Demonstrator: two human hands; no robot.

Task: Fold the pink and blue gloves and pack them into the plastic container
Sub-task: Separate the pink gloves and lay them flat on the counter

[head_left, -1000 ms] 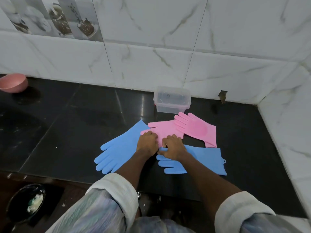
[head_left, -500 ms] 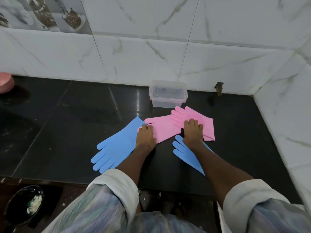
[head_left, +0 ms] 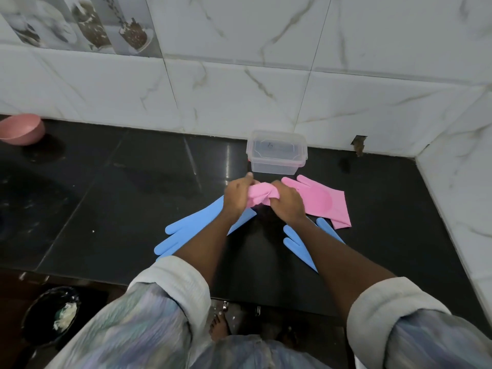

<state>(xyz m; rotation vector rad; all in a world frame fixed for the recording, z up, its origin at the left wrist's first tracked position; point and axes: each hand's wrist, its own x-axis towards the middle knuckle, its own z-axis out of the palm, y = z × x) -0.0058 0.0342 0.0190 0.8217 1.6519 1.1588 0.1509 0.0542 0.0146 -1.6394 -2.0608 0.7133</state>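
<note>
A bunched pink glove [head_left: 262, 194] is held between my left hand [head_left: 237, 197] and my right hand [head_left: 288, 206], lifted just above the black counter. A second pink glove [head_left: 323, 202] lies flat to the right, fingers pointing up-left. One blue glove [head_left: 191, 230] lies flat under my left forearm. The other blue glove [head_left: 299, 245] shows only its fingers beside my right forearm. The clear plastic container [head_left: 277, 155] stands with its lid on, close behind my hands near the wall.
A pink bowl [head_left: 22, 129] sits at the counter's far left. White tiled walls close the back and right side. The counter's front edge [head_left: 106, 279] runs below my arms, and a dark bin [head_left: 50, 315] stands on the floor at lower left.
The left pink glove, earlier flat under my left hand, is now bunched up and gripped by both hands. My right hand moved off the right pink glove.
</note>
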